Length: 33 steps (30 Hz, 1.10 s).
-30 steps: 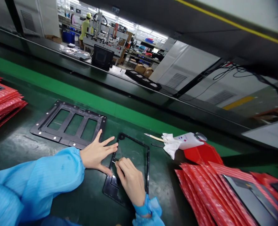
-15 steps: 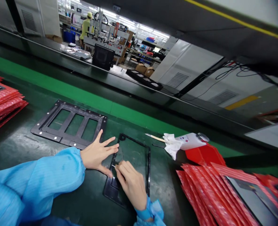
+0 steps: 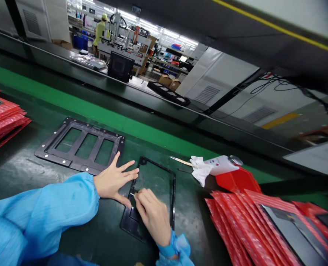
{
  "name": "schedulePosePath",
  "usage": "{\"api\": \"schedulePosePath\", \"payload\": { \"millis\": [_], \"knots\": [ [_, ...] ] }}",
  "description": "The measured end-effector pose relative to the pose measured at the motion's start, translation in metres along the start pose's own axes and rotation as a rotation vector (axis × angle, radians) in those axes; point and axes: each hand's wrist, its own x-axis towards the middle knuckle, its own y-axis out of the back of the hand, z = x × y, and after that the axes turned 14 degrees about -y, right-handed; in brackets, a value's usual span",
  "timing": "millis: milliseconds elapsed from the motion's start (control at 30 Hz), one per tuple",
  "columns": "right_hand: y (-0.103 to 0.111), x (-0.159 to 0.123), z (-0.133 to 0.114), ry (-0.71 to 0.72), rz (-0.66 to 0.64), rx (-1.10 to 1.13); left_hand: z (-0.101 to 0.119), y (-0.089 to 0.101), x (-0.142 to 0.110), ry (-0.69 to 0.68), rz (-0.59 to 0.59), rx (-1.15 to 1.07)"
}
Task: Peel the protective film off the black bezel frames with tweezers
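A thin black rectangular frame (image 3: 174, 188) lies flat on the green work surface in front of me. My left hand (image 3: 116, 181) is spread open, with its fingertips and thumb at the frame's left side. My right hand (image 3: 154, 210) is closed in a pinch over the frame, near that same side. A small pale tip shows at its fingertips; the rest of what it holds is hidden, so its kind cannot be made out. Beyond my left hand lies a larger black tray-like fixture (image 3: 77, 147) with three openings and several light round spots.
Red bubble-wrap pouches (image 3: 233, 225) are piled at the right, with a dark flat panel (image 3: 288, 232) on them. More red pouches (image 3: 5, 122) lie at the left. A white bottle (image 3: 222, 165), a crumpled white tissue (image 3: 199, 168) and a thin-bladed tool (image 3: 182, 161) lie at the back right.
My right hand has shifted very slightly at the frame's left side. My left hand stays spread in place. The whole view has drifted a little.
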Motion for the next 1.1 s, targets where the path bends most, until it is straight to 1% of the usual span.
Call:
{"api": "schedulePosePath", "payload": {
  "millis": [100, 267, 433, 600, 767, 933, 1100],
  "knots": [
    [-0.0006, -0.0021, -0.0004, 0.019, -0.019, 0.015, 0.0, -0.0004, 0.0, -0.005, 0.0, 0.009],
    [0.0, 0.0016, -0.0011, -0.036, 0.025, 0.035, -0.0001, -0.0008, 0.0002, -0.002, -0.015, 0.02],
    [-0.0012, -0.0004, 0.0006, 0.018, -0.02, 0.033, 0.0, -0.0012, -0.0004, -0.011, -0.011, 0.036],
    [-0.0017, 0.0003, 0.0014, -0.029, 0.008, 0.039, -0.0001, -0.0009, -0.0001, -0.011, -0.012, 0.045],
    [-0.0019, -0.0017, 0.0009, 0.016, -0.031, 0.04, 0.0003, -0.0005, 0.0001, -0.008, -0.015, 0.039],
    [-0.0018, -0.0007, 0.0005, -0.034, -0.003, 0.062, -0.0001, -0.0014, -0.0001, -0.01, -0.009, 0.048],
    [-0.0027, -0.0018, 0.0013, 0.003, -0.043, 0.049, -0.0002, -0.0011, -0.0003, -0.013, -0.011, 0.032]
  ]
}}
